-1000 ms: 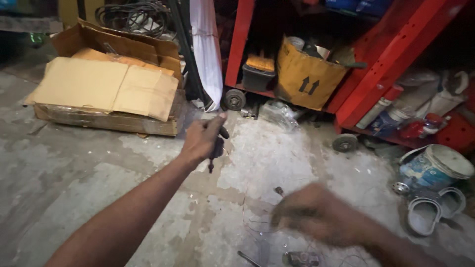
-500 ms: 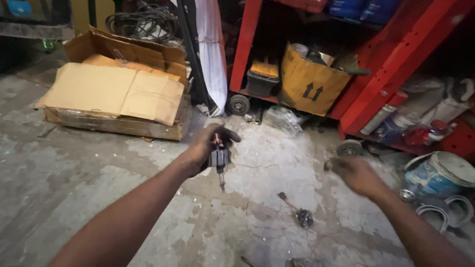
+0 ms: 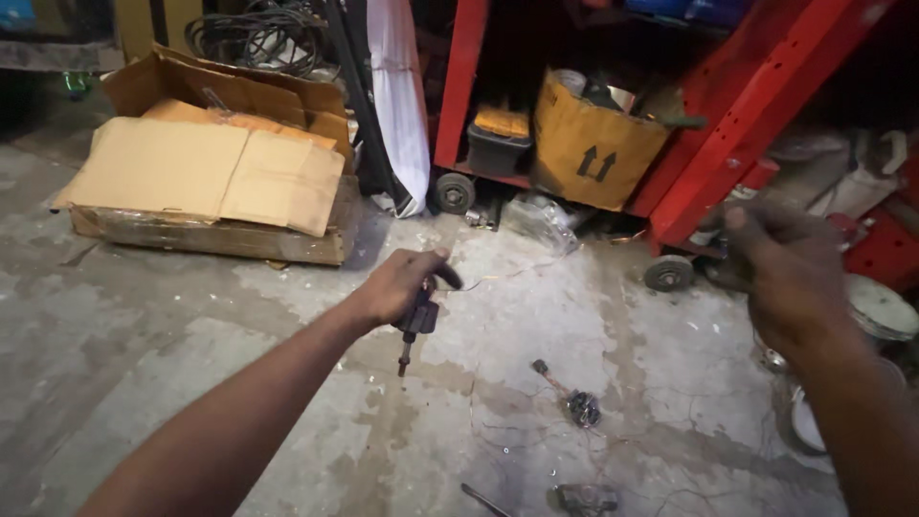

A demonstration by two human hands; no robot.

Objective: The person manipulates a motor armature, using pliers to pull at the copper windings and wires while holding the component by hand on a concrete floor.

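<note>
The left hand (image 3: pixel 404 285) was closed around the upper end of a small dark tool (image 3: pixel 414 330), which hung below the fist with its thin shaft pointing down over the cracked concrete floor (image 3: pixel 191 383), roughly midway between the flattened cardboard box (image 3: pixel 206 182) and the red metal rack (image 3: pixel 728 124). To handle it well, the grip looked best kept high on the thick end, wrist steady, so that the tip would not swing, and the tool held clear of the loose pieces below. It appeared short, black at the body, narrowing to a slim metal stem with a small tip; its exact kind could not be made out. The right hand (image 3: pixel 790 273) was raised near the rack with fingers curled; something small and dark may have sat at its fingertips, but whether it gripped anything could not be told. A ratchet-like part (image 3: pixel 574 397) lay on the floor between the hands, well apart from both
</note>
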